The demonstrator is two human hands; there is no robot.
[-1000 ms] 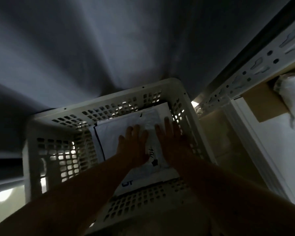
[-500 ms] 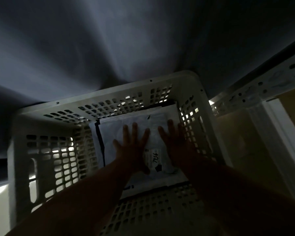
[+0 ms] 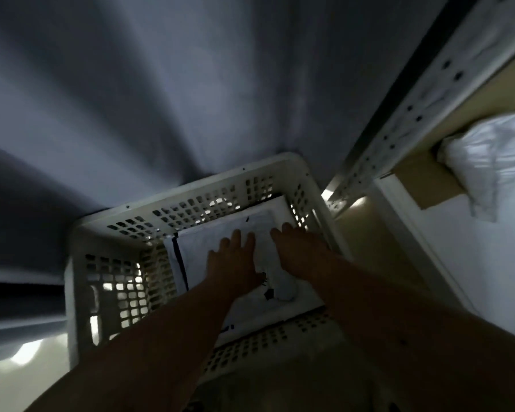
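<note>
White parcel (image 3: 197, 263) lies flat in basket (image 3: 191, 192), long axis pointing away.

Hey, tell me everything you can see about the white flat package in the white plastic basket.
The white flat package looks like a soft plastic mailer, slightly wrinkled. It lies flat on the floor of the white perforated plastic basket, covering most of it. A dark stripe runs along its left edge, and small black print sits near the wrists, too blurred to read. The left hand and right hand rest on it, fingers straight.
</note>
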